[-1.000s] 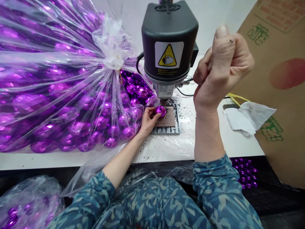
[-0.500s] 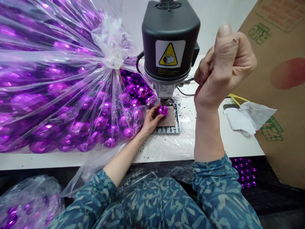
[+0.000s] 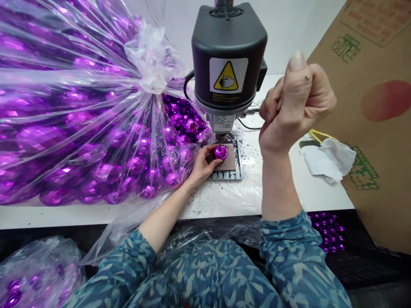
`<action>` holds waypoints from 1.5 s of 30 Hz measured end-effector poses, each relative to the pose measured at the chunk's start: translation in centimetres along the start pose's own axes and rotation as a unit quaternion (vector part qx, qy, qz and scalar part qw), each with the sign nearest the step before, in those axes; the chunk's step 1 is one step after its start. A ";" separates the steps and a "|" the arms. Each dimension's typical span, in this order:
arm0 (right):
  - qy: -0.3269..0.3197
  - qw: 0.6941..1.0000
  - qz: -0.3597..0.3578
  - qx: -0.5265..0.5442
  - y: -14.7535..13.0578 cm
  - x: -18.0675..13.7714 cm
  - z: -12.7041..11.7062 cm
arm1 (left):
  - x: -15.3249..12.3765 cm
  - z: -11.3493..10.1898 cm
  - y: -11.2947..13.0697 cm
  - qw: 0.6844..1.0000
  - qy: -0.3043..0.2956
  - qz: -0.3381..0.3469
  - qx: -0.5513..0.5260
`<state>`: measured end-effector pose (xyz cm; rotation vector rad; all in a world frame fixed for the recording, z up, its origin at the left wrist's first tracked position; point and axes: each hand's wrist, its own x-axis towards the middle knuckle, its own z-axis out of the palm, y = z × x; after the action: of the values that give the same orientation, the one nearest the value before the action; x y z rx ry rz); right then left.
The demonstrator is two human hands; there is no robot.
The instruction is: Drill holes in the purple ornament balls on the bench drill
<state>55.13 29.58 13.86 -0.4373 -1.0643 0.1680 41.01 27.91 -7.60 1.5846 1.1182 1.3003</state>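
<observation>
A black bench drill (image 3: 228, 55) with a yellow warning label stands on the white table (image 3: 224, 199). My left hand (image 3: 202, 164) pinches a shiny purple faceted ball (image 3: 221, 151) and holds it on the brown pad of the drill's base plate (image 3: 228, 169), right under the spindle. My right hand (image 3: 293, 105) is raised in a fist at the drill's right side, thumb up, closed round its thin metal lever (image 3: 252, 110), most of which is hidden in the fist.
A large clear plastic bag (image 3: 80, 111) full of purple balls fills the left of the table. A crumpled white cloth (image 3: 327, 158) lies at the right, beside a cardboard box (image 3: 375, 119). More purple balls sit below the table at right (image 3: 330, 231) and lower left (image 3: 16, 291). Dark chips litter the table.
My left hand has slid the purple ball rightward to sit under the spindle. My right fist has dropped lower on the lever.
</observation>
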 end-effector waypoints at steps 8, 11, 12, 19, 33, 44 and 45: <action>0.022 1.000 -0.014 -0.018 0.3 -2.7 -1.9 | -0.1 0.1 0.2 1.000 0.004 0.021 0.011; 0.016 1.000 -0.022 0.002 0.2 -3.1 -2.2 | -0.1 0.1 0.2 0.999 0.007 0.028 0.022; 0.014 1.000 -0.027 0.004 0.1 -3.2 -2.2 | -0.2 0.1 0.3 0.999 0.008 0.030 0.027; 0.005 0.996 -0.090 0.028 0.8 -3.4 -2.3 | -0.2 0.0 0.4 0.998 0.003 0.040 0.049; -0.022 0.988 -0.148 0.048 2.7 -5.1 -4.1 | -0.3 0.2 0.4 0.999 0.004 0.035 0.039; -0.016 0.999 0.000 0.028 -0.1 -0.5 -0.7 | -0.4 0.3 1.0 0.999 0.013 0.025 0.031; -0.017 1.000 0.005 0.025 -0.3 0.0 -0.4 | -0.8 0.2 1.4 0.999 0.014 0.028 0.034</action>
<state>55.47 29.27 13.84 -0.3963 -1.0887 0.2103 41.35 26.75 -6.57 1.6621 1.1553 1.3376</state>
